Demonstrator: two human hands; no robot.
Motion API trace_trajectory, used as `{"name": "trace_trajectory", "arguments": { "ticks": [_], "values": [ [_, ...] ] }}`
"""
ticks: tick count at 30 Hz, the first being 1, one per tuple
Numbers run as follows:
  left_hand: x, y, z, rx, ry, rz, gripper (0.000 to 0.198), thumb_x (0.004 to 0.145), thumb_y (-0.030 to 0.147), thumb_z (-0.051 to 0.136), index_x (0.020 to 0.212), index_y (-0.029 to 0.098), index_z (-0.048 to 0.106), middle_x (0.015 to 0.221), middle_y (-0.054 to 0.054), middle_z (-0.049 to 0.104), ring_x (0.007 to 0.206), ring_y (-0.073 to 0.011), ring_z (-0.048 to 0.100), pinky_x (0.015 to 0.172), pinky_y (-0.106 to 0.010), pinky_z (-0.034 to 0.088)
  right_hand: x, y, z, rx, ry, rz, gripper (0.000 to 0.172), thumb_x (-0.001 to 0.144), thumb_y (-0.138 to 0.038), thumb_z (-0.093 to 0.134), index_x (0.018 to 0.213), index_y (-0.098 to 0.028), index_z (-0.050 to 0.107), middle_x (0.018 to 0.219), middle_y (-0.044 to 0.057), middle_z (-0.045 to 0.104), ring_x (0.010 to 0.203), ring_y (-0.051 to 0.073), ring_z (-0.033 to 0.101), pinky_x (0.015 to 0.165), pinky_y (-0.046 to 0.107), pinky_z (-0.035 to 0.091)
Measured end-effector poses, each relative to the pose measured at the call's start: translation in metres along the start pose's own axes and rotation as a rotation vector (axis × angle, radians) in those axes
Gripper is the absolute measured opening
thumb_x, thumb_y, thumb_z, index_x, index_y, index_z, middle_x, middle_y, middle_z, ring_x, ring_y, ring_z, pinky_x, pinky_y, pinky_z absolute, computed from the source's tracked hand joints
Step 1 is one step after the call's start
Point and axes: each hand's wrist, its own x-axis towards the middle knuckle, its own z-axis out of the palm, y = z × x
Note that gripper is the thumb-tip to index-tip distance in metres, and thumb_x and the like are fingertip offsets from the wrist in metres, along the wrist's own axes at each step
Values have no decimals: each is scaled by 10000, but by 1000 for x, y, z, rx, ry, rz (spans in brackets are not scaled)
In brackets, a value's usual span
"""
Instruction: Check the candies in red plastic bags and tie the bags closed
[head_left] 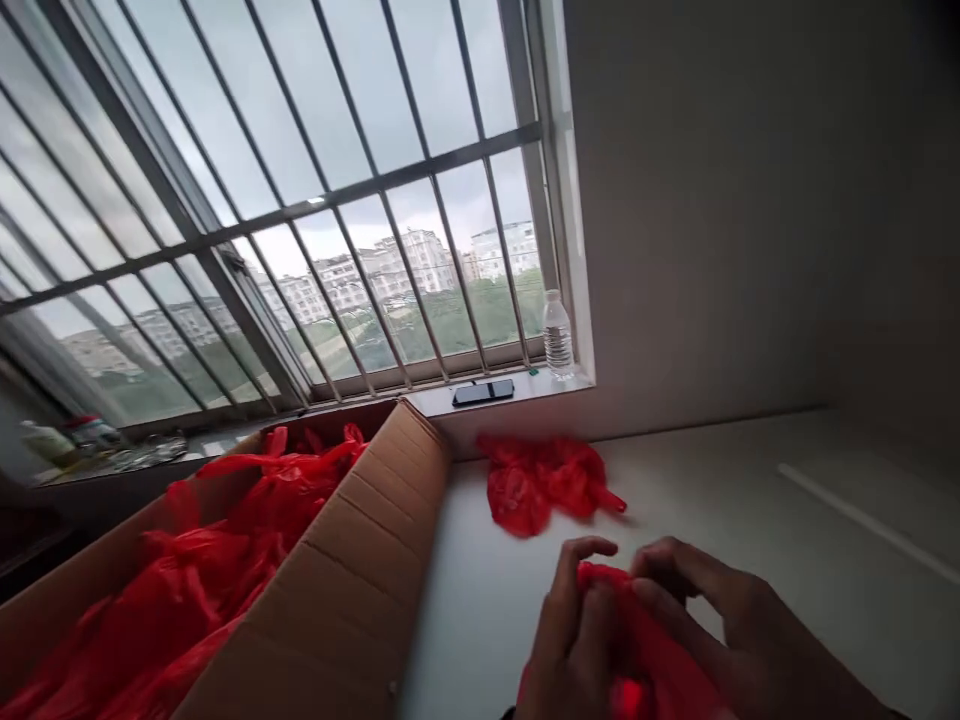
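A red plastic bag (667, 655) is held between my two hands at the lower right, above the white table. My left hand (566, 640) has its fingers bent around the bag's left side, with the index finger hooked over the top. Thumb and fingers of my right hand (720, 605) pinch the bag's upper edge from the right. The lower part of the bag runs out of the frame. Beyond my hands, another crumpled red plastic bag (547, 480) lies on the table near the wall.
To the left stands an open cardboard box (352, 560) piled with red plastic bags (217, 560). A phone (484, 393) and a clear plastic bottle (556, 338) rest on the sill of a barred window (375, 185). The white table (465, 620) meets a wall at its far edge.
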Motion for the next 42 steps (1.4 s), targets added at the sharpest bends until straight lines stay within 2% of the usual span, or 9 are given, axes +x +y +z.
{"name": "trace_trajectory", "arguments": {
  "ticks": [3,8,14,19,26,30,32,36,42],
  "values": [
    [5,8,-1,-2,29,62,454,948,551,569,1242,218,664,1241,-86,676,1019,-237,636,849,-302,507,10,-6,-16,20,-39,38,347,1037,-537,411,902,-262,574,833,-12,643,783,175,619,739,302,493],
    [15,13,-3,-153,-39,-74,486,995,523,499,1308,180,644,963,-78,731,814,-200,644,781,-304,506,15,-2,-25,6,9,78,287,1038,-508,457,921,-266,559,877,-26,650,802,161,606,683,289,462],
    [13,20,6,-137,-231,-5,443,969,383,623,1394,263,595,1160,-56,712,1010,-214,653,897,-307,503,11,-2,-23,-7,23,-23,111,998,-381,595,946,-282,600,938,-43,658,869,144,592,810,279,481],
    [17,18,0,-161,-218,-95,413,1024,446,511,1349,227,641,752,-9,672,663,-145,587,656,-250,480,6,-3,-25,2,103,-130,129,972,-292,645,1095,-320,619,1021,-53,671,923,124,618,867,254,496],
    [19,28,-11,-59,-305,-3,220,999,353,584,995,192,735,752,-1,635,725,-131,588,750,-254,497,5,-7,-28,-1,-200,-166,150,920,-156,656,998,-270,598,929,-57,673,856,106,640,809,231,511],
    [13,34,-13,134,-367,31,37,916,174,663,889,192,680,829,-2,670,775,-142,627,734,-251,507,8,0,-25,-108,-47,-233,190,971,-347,652,1136,-286,582,1176,4,663,1179,189,574,1017,328,455],
    [10,34,-14,259,-381,84,101,907,110,617,875,199,652,832,3,671,736,-131,607,675,-237,489,11,4,-23,-113,-102,-245,304,1012,-399,582,1296,-299,542,1351,29,605,1336,222,481,1122,389,383],
    [12,26,-15,606,-255,314,286,830,-13,525,967,226,602,852,17,653,708,-124,556,642,-236,449,16,11,-20,24,-257,9,363,1075,-477,385,1339,-283,542,981,14,690,890,181,650,803,323,523],
    [24,6,-13,812,-119,659,688,751,-153,412,1257,292,555,1106,13,657,953,-115,638,819,-206,487,23,20,-19,157,-375,136,363,1062,-446,415,1321,-251,576,701,-48,526,587,123,452,558,262,386]
  ]
}}
